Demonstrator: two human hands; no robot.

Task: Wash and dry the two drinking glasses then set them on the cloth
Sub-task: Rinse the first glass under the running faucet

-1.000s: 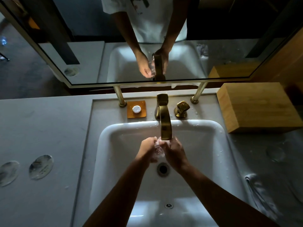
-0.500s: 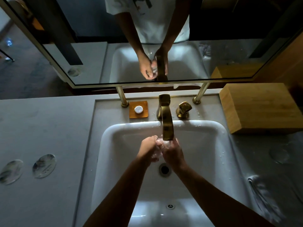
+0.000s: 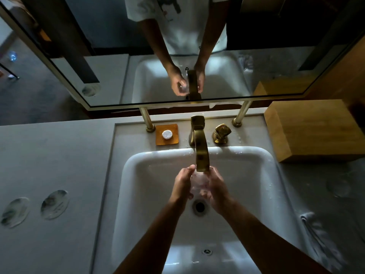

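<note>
Over the white sink [image 3: 138,175], a clear drinking glass [image 3: 199,179] sits between both my hands, right under the brass faucet spout [image 3: 201,155]. My left hand [image 3: 182,182] curls round its left side. My right hand [image 3: 216,188] wraps its right side and bottom. My fingers partly hide the glass, and I cannot make out a water stream in the dim light. A second clear glass [image 3: 338,187] stands faintly visible on the counter to the right. A pale cloth [image 3: 316,232] lies crumpled on the right counter near the front.
A brass tap handle [image 3: 221,133] stands right of the faucet, an orange soap dish with a white soap [image 3: 167,134] to its left. A wooden box [image 3: 314,129] occupies the back right. Two round glass discs [image 3: 54,204] lie on the left counter. A mirror hangs behind.
Both hands stay under the spout with the glass between them; the fingers shift slightly around it. Nothing else has moved.
</note>
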